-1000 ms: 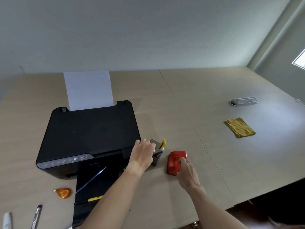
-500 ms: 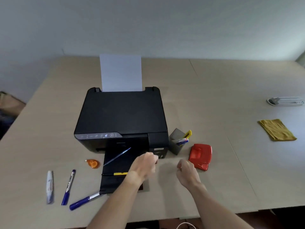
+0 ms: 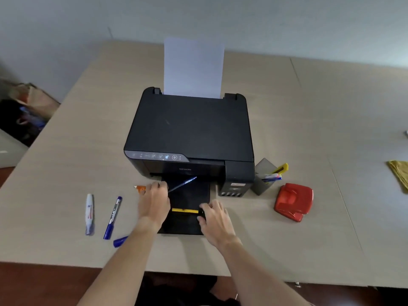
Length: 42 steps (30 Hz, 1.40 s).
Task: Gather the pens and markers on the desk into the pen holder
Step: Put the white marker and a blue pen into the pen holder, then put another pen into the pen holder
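Note:
A thin blue pen (image 3: 183, 184) lies slanted on the printer's black output tray (image 3: 189, 224). My left hand (image 3: 154, 204) pinches its lower end. A yellow and black pen (image 3: 185, 210) lies across the tray, and my right hand (image 3: 213, 215) has its fingertips closed on the pen's dark right end. The grey pen holder (image 3: 262, 186) stands right of the printer with pens and a yellow cutter in it. On the desk to the left lie a blue marker (image 3: 113, 217), a white correction pen (image 3: 89, 214) and a second blue marker (image 3: 120, 241), partly under my left forearm.
The black printer (image 3: 189, 129) with an upright sheet of paper (image 3: 194, 67) fills the desk's middle. A red hole punch (image 3: 293, 202) sits right of the holder and a yellow cloth (image 3: 400, 173) at the far right. An orange tape dispenser (image 3: 140, 188) peeks out behind my left hand.
My view swung left and down onto the printer. Both hands left the holder and hole punch, moved onto the output tray, and closed on the two pens there.

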Tool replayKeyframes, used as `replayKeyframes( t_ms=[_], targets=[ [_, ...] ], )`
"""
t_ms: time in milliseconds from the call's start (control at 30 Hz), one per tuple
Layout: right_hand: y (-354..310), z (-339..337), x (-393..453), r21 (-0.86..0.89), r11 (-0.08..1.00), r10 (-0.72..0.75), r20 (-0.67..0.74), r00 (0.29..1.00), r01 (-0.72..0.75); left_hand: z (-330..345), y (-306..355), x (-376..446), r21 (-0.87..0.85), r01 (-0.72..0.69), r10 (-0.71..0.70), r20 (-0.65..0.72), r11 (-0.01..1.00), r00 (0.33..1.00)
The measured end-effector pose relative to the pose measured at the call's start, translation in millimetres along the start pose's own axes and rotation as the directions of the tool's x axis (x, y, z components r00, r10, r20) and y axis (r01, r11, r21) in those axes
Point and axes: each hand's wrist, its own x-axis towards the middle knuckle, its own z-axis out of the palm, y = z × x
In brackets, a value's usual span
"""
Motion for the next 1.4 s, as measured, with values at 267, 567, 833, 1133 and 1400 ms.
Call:
replayKeyframes(
  t_ms=[267, 567, 833, 1133, 1400],
  targets=[
    [-7.3, 10.5, 11.7, -0.025, 0.997, -0.074, 0.004, 0.997, 0.074, 11.4, -20.2, 12.6, -0.073, 0.002, 0.007, 0.125, 0.997, 0.992],
    [18.7, 11.6, -14.8, 0.057, 0.997, 0.061, -0.084, 0.995, -0.056, 5.2, -7.3, -4.2, -0.044, -0.115, 0.119, 0.108, 0.992, 0.987],
    [77.6, 5.6, -68.2, 0.087, 0.964, 0.255, -0.063, 0.965, -0.25, -9.4, 7.9, -24.0, -0.297, -0.425, 0.455, 0.035, 0.855, 0.89],
    [125.0, -53.1, -80.6, 0.24, 0.896, 0.438, -0.332, 0.835, -0.374, -38.8, 86.6, -4.7, -0.298, -0.739, 0.763, -0.052, 0.604, 0.645],
    [138.5, -126.1, -38.7, 0.379, 0.882, 0.459, -0.56, 0.69, -0.28, -89.6, 164.9, 34.1, -0.293, -0.815, 0.807, -0.184, 0.5, 0.562]
  ],
)
